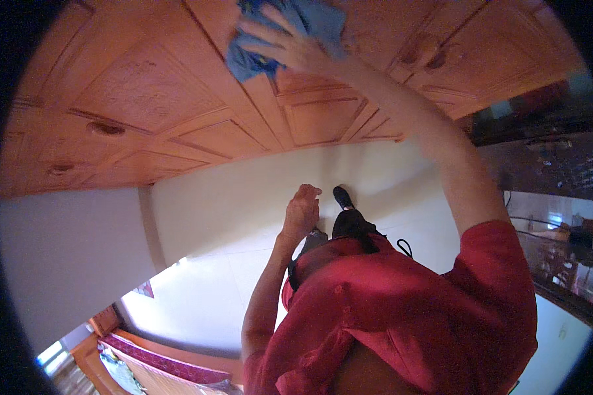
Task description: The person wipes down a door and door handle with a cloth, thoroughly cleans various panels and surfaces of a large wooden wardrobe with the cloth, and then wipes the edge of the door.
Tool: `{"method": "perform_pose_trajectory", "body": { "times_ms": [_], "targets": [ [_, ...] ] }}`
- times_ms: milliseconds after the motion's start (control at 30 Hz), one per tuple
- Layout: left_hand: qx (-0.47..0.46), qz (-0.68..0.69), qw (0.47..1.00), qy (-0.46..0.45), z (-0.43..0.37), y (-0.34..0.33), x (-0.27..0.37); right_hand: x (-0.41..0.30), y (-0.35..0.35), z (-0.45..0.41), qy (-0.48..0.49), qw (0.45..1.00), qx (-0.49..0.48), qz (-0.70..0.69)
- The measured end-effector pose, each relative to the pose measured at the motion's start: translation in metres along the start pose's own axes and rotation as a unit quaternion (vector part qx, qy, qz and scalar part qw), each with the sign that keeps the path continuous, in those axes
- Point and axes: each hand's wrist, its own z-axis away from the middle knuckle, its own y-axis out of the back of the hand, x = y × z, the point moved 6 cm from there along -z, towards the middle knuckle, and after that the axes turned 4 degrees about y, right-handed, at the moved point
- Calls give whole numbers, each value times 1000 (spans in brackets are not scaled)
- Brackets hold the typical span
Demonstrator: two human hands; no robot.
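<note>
My right hand (291, 47) is stretched up and away from me, fingers spread over a crumpled blue cloth (321, 22). It presses the cloth against the front of a carved reddish-brown wooden cabinet (133, 89); the hand is slightly blurred. Low in front of my body hangs my left hand (302, 210), loosely curled with nothing in it, above the floor and apart from the cabinet.
Recessed-looking handles (106, 129) mark the cabinet doors. A pale wall (69, 247) stands at left over a light floor (217, 222). Dark, glossy furniture (548, 163) holding objects is at right. A wooden bed frame (178, 345) with a maroon edge lies lower left.
</note>
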Motion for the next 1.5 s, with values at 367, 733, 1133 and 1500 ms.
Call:
{"method": "perform_pose_trajectory", "body": {
  "times_ms": [367, 733, 1133, 1500],
  "targets": [
    [26, -4, 989, 143, 50, 3, -33, -38, -65, 207, -297, 644, -320, -628],
    [64, 36, 985, 155, -7, -41, -9, -49, -177, 309, -134, 762, -415, -479],
    [228, 80, 938, 246, 112, 38, -102, -197, -135, -46, 424, 871, -245, 45],
    [300, 180, 841, 413, 247, 120, -218, -249, -183, -200, 173, 875, -430, -143]
  ]
}}
